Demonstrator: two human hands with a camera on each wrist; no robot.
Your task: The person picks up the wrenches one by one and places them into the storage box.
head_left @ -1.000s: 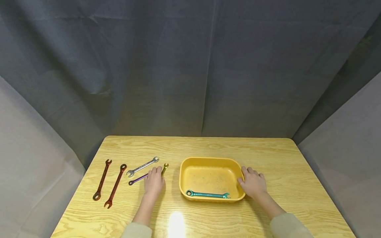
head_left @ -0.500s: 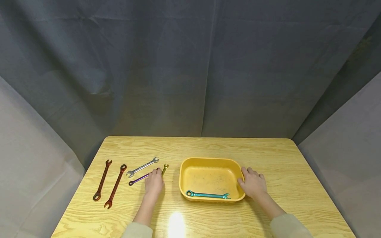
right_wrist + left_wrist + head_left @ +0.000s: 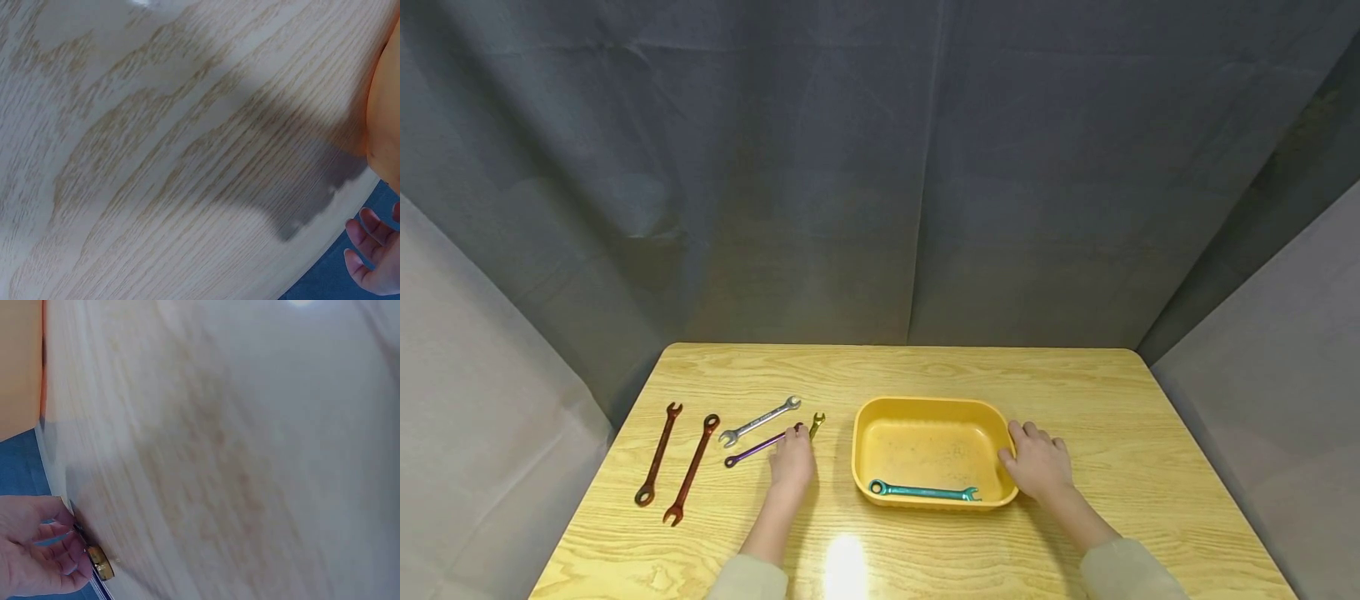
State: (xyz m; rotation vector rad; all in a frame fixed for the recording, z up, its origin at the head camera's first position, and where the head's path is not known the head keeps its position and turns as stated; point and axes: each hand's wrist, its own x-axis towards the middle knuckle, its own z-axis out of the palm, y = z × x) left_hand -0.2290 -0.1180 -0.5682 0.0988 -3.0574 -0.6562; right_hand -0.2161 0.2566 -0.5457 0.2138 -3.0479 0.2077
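While my right hand (image 3: 1040,463) grips the rounded-rectangular yellow plastic basin (image 3: 917,442) at its three o'clock, my left hand (image 3: 793,461) pinches a gold open-ended metal wrench (image 3: 101,562) off the basin's nine o'clock.

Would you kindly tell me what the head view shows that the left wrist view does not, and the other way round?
Only the head view shows the two red wrenches, the teal wrench lying in the yellow tray, the right hand at the tray's rim, and the back of the left hand.

Only the left wrist view shows that hand's palm side.

Both show the left hand at the gold wrench, the wooden table and the tray, though the wrist view catches just part of it.
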